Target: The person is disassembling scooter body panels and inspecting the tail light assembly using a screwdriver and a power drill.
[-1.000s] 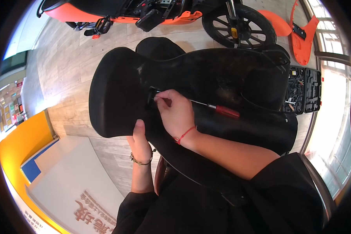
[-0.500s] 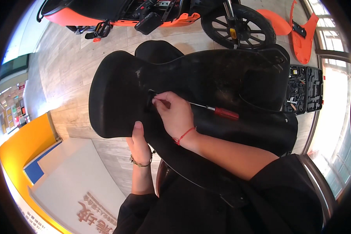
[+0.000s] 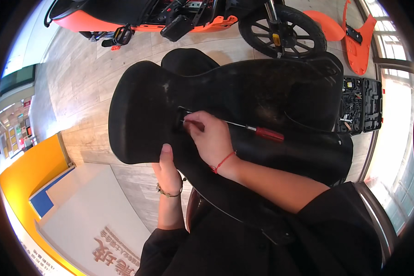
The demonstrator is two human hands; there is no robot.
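A large black moulded panel (image 3: 138,106) lies across my lap, over another black piece (image 3: 308,152). My left hand (image 3: 168,171) is wrapped round the panel's lower left edge, thumb on top. My right hand (image 3: 210,135) has its fingertips pinched at a small dark opening (image 3: 181,115) in the panel; what they hold is too small to make out. A screwdriver (image 3: 269,133) with a red handle lies on the black plastic just right of that hand, its thin shaft reaching behind my fingers.
An orange and black two-wheeler (image 3: 193,25) with a spoked front wheel (image 3: 299,32) stands beyond. Loose orange body panels (image 3: 361,46) are at the upper right. An open black tool case (image 3: 372,106) sits at the right, near glass. White and yellow boards (image 3: 78,202) are at the lower left.
Both hands and the black panel have shifted slightly right and down in the view. My grip and the pinch at the opening look much the same.
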